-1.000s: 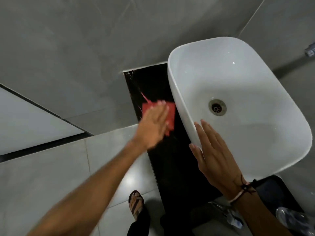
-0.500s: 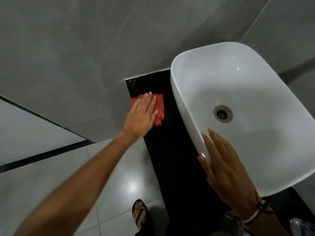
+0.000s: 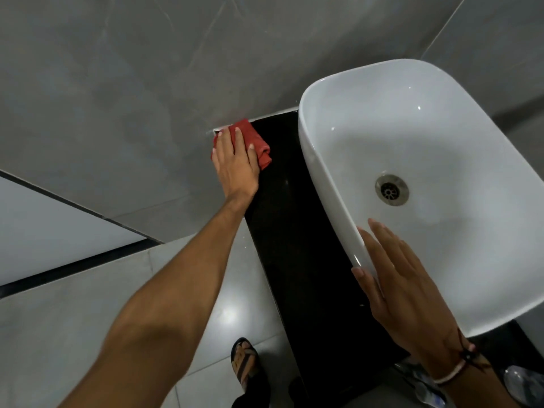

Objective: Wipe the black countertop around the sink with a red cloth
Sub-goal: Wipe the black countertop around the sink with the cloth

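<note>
A red cloth point(image 3: 255, 139) lies flat on the far left corner of the black countertop point(image 3: 297, 245), up against the grey wall. My left hand point(image 3: 235, 163) presses down on the cloth with fingers spread and covers most of it. A white basin sink point(image 3: 329, 184) stands on the counter to the right, with a metal drain point(image 3: 391, 189) in its bowl. My right hand point(image 3: 403, 287) rests flat with spread fingers on the sink's near left rim and holds nothing.
Grey tiled wall point(image 3: 147, 69) rises behind the counter. Glossy grey floor tiles point(image 3: 182, 334) lie to the left and below, and a sandalled foot point(image 3: 245, 363) stands near the counter's edge. A clear plastic item point(image 3: 524, 381) sits at the bottom right.
My left hand has slid the red cloth away from me along the counter, from beside the sink's middle to the far left corner at the wall. My right hand stayed on the rim.
</note>
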Available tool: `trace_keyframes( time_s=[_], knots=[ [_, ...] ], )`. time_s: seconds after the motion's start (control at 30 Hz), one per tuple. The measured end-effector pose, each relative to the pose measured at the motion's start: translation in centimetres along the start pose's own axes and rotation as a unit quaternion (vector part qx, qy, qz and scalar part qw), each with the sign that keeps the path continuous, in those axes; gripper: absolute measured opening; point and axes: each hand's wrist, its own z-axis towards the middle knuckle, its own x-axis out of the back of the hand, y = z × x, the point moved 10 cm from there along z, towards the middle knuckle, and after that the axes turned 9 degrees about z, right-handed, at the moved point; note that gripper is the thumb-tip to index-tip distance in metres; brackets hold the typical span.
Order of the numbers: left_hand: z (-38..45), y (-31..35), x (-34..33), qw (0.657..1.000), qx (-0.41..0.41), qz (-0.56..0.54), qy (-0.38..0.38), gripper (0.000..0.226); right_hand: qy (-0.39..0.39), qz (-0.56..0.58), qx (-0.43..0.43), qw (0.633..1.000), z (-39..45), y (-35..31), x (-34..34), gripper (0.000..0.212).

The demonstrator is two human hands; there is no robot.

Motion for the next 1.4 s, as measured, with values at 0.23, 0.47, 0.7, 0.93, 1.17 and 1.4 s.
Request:
trace_keyframes(
  time_s=[0.23,0.47,0.7,0.93,1.17,1.4],
  knots=[
    [-7.8,-0.4,0.0,0.988,0.058,-0.144,-0.02,0.058,-0.005,0.01,-0.001,1.0,0.1,-0.1,0.0,0.068],
    [-24.8,1.7,0.0,0.971,0.089,-0.22,-0.039,0.062,-0.035,0.049,-0.002,0.998,-0.4,-0.5,-0.3,0.07],
    [-41.9,3.8,-0.9,0.967,0.122,-0.216,-0.059,0.065,-0.027,0.059,0.016,0.998,-0.7,-0.1,-0.4,0.069],
    [-40.4,4.2,-1.8,0.988,-0.068,0.046,-0.13,0.062,-0.044,-0.077,0.063,0.994,-1.5,0.5,0.3,0.081],
    [-18.6,3.9,-1.8,0.948,-0.248,0.168,-0.105,0.06,-0.085,-0.16,0.075,0.981,-4.0,2.6,1.1,0.081],
    [0.4,2.9,0.1,0.935,-0.256,0.225,-0.096,0.05,-0.059,-0.14,0.065,0.986,-3.1,2.9,1.4,0.083]
  ],
)
